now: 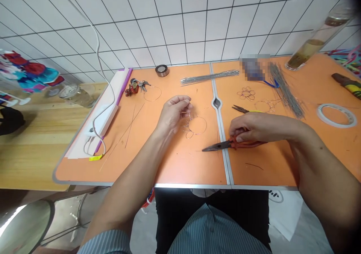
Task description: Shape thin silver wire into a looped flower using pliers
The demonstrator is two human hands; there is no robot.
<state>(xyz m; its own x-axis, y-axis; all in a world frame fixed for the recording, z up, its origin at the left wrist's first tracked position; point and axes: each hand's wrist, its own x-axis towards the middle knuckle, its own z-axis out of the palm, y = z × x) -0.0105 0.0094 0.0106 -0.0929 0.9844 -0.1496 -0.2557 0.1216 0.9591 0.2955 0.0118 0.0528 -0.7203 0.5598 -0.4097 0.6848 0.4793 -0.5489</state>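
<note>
My left hand [175, 112] pinches a thin wire piece bent into a ring with small loops, a wire flower shape [197, 134], just over the orange table [180, 171]. At the table's centre seam, my right hand [244, 128] grips red-handled long-nose pliers [218, 146], whose dark jaws point left and look closed. Behind that hand lies a second pair of pliers [240, 109] with yellow on its handle. Beyond it rests a finished-looking wire flower [246, 93], and a further looped wire shape [263, 106] is partly beside the wire bundle.
Two bundles of straight wire, one flat [210, 77] and one slanting [286, 90], lie toward the back. A tape roll [161, 70], keys [142, 84], a white ring [337, 115] and a tilted glass bottle [307, 51] surround the work. A white cable [98, 55] hangs left.
</note>
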